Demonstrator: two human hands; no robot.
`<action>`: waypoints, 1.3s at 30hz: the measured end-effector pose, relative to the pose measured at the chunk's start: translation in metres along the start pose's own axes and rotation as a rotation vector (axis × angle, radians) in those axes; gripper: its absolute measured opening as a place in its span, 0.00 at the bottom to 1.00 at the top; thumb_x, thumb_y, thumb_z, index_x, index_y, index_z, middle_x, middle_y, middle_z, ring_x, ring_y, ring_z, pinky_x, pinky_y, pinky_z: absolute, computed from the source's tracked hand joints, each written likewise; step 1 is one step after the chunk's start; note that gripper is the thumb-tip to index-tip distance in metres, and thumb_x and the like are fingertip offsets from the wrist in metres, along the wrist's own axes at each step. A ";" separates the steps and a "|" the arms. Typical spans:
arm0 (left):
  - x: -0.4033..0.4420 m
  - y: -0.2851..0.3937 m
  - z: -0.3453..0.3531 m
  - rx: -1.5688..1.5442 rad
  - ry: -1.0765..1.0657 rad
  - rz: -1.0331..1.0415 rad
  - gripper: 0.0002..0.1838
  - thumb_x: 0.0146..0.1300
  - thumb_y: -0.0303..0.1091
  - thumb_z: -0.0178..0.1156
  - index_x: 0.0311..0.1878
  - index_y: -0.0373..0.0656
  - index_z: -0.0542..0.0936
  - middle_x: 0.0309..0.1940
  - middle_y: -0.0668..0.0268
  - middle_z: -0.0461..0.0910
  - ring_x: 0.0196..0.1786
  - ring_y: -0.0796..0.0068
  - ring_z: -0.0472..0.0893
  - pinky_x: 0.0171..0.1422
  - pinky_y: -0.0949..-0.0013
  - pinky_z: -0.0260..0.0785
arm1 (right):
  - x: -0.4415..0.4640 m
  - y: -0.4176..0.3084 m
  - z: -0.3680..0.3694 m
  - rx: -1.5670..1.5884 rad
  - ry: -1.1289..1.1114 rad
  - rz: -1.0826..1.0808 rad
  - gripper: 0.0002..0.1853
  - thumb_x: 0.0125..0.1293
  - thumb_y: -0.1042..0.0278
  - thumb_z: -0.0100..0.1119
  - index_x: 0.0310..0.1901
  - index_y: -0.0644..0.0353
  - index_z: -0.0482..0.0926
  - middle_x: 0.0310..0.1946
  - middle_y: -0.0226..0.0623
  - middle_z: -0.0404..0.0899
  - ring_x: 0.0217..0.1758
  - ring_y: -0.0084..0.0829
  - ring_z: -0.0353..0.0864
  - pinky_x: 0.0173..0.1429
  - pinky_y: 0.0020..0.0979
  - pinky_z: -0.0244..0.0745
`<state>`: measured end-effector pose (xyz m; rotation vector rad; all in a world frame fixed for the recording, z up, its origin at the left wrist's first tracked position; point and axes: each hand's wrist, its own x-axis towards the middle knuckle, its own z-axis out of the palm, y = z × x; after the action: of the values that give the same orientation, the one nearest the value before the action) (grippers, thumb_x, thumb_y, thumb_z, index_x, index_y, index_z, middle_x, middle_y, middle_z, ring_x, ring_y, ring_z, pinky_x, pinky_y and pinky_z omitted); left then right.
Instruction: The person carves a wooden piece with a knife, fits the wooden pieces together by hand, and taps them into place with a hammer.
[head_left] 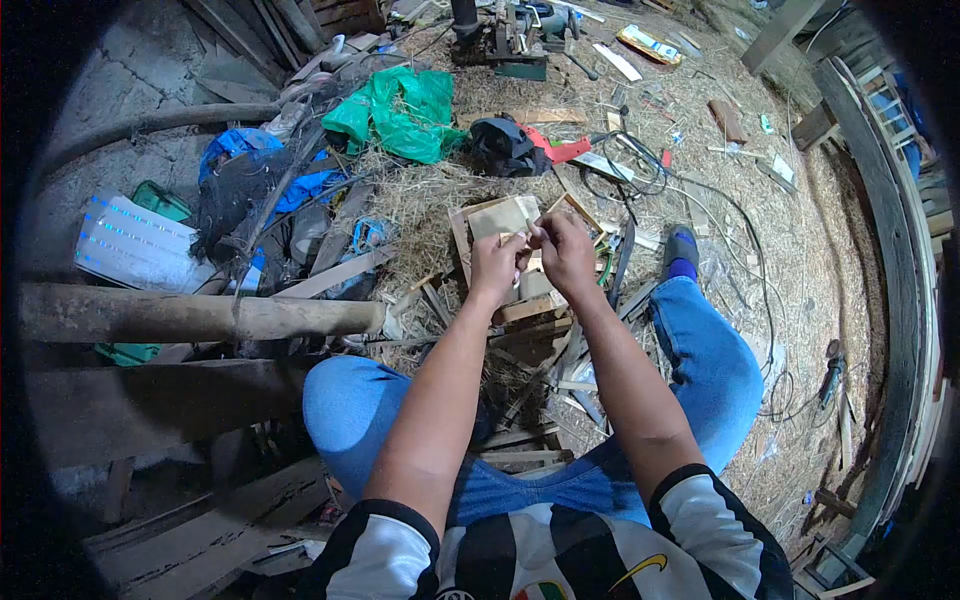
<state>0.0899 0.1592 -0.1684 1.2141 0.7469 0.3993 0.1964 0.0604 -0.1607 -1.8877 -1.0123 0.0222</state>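
Both hands meet above a small wooden frame [460, 243] that lies between my knees. My left hand [497, 265] has its fingers bent together around something small and pale that I cannot make out. Close against it on the right, my right hand [563, 255] is pinched, its fingertips touching a small light piece too small to name. Just behind the fingers, a flat beige sheet [497, 218] rests on the frame. The lower part of the frame is partly hidden by the hands.
A green plastic bag [415, 110] and a dark cloth bag [500, 145] lie ahead. A thick wooden pole [190, 313] stands out at left. Black cable [745, 215] curves over the straw at right, near a tool [831, 375]. A wooden beam [880, 200] borders the right side.
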 end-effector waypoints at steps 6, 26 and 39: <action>-0.001 0.000 -0.001 0.032 0.012 -0.009 0.14 0.71 0.39 0.59 0.36 0.37 0.82 0.19 0.68 0.77 0.16 0.80 0.72 0.18 0.74 0.61 | 0.001 -0.004 -0.002 -0.011 0.011 0.009 0.04 0.63 0.72 0.64 0.39 0.57 0.82 0.30 0.44 0.79 0.38 0.48 0.80 0.41 0.45 0.74; -0.001 -0.001 0.004 -0.048 0.078 -0.030 0.12 0.68 0.35 0.59 0.32 0.37 0.82 0.20 0.68 0.78 0.18 0.80 0.73 0.20 0.72 0.59 | 0.000 -0.003 -0.008 -0.094 0.008 -0.172 0.09 0.53 0.69 0.70 0.37 0.55 0.82 0.33 0.40 0.83 0.39 0.47 0.82 0.43 0.46 0.76; 0.002 -0.005 0.006 -0.005 0.103 0.010 0.14 0.71 0.37 0.58 0.32 0.38 0.82 0.20 0.70 0.77 0.20 0.81 0.72 0.23 0.72 0.59 | 0.000 -0.017 -0.016 -0.121 -0.026 -0.129 0.04 0.60 0.71 0.67 0.37 0.56 0.84 0.32 0.39 0.84 0.39 0.44 0.82 0.42 0.43 0.77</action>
<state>0.0951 0.1543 -0.1730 1.1996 0.8285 0.4745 0.1915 0.0520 -0.1393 -1.9312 -1.1737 -0.0922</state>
